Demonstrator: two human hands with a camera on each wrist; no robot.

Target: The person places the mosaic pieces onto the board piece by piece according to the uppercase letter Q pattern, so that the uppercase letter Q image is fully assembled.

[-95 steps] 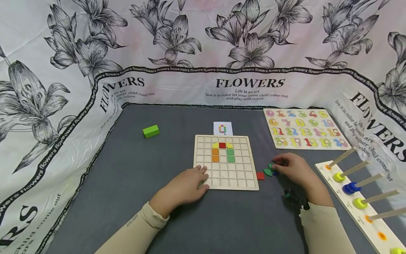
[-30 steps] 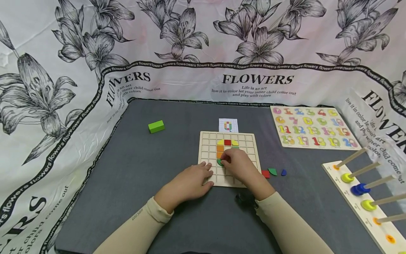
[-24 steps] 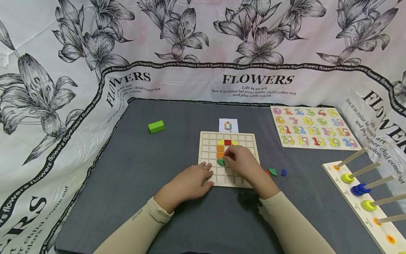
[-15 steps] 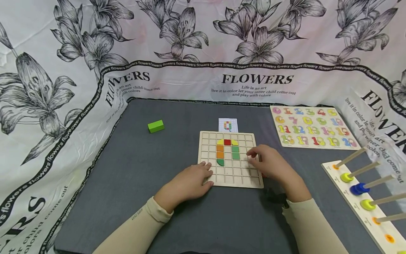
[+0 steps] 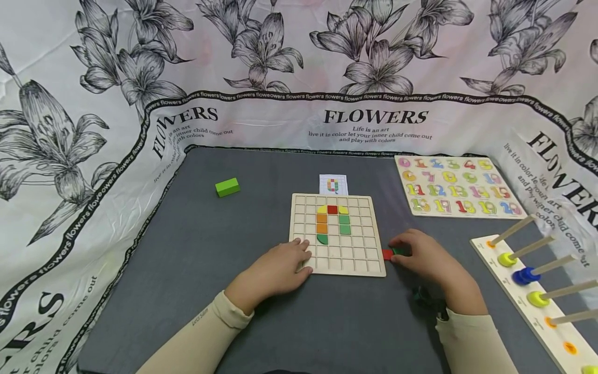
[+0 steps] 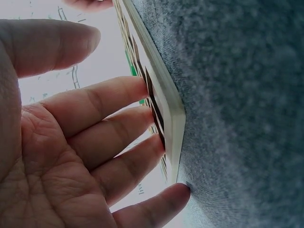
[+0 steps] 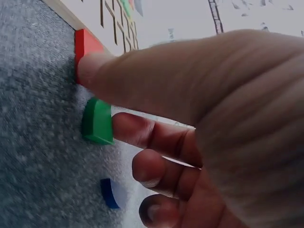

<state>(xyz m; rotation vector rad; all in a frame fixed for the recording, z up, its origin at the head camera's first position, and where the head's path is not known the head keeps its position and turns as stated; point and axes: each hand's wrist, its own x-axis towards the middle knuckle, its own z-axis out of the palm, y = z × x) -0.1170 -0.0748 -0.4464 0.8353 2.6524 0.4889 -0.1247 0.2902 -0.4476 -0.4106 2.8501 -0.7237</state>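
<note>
In the head view my left hand (image 5: 275, 267) rests on the near left corner of the wooden grid board (image 5: 355, 263), fingers spread. Its fingertips touch the board edge (image 6: 176, 118) in the left wrist view. On the board sit yellow, red, orange and green tiles, with a green quarter-round tile (image 5: 322, 239) at lower left. My right hand (image 5: 432, 257) is just right of the board. Its thumb overlaps a red square tile (image 7: 88, 42), and one finger lies beside another green quarter-round tile (image 7: 98, 122); no grip is visible. A small blue tile (image 7: 113, 193) lies nearby.
A pattern card (image 5: 333, 184) lies behind the board. At back right is a number puzzle board (image 5: 458, 187); in front of it a peg stand (image 5: 514, 283) with upright rods bearing rings. A green block (image 5: 227, 187) lies at back left on the dark table (image 5: 196, 249).
My right hand let go of the green quarter-round tile at the board's lower left, then moved right to the loose tiles beside the board. My left hand stays on the board.
</note>
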